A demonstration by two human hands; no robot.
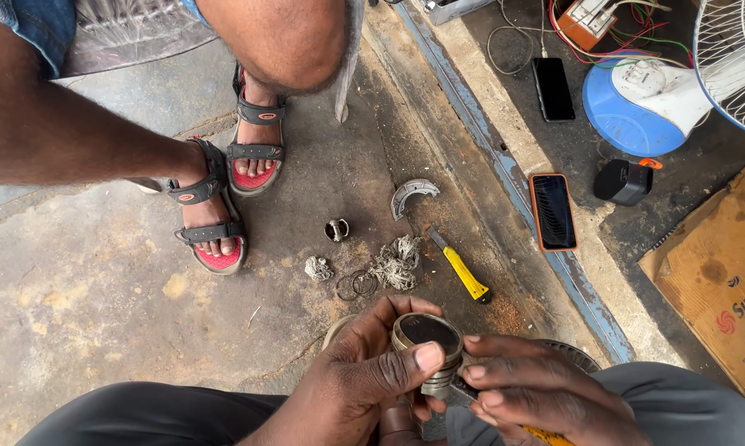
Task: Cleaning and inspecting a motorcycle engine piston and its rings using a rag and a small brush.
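The left hand (364, 376) and the right hand (525, 388) both hold a round metal part (428, 339) at six o'clock. A yellow knife (461, 268) lies on the floor just above, toward twelve o'clock. An orange phone (552, 211) lies at two o'clock.

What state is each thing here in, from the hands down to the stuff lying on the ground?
Left hand: gripping the round metal part, thumb across its rim.
Right hand: fingertips pinching that part's side.
Yellow utility knife: lying on the ground.
Orange-cased phone: face up, screen dark.
Black phone: flat, screen dark.
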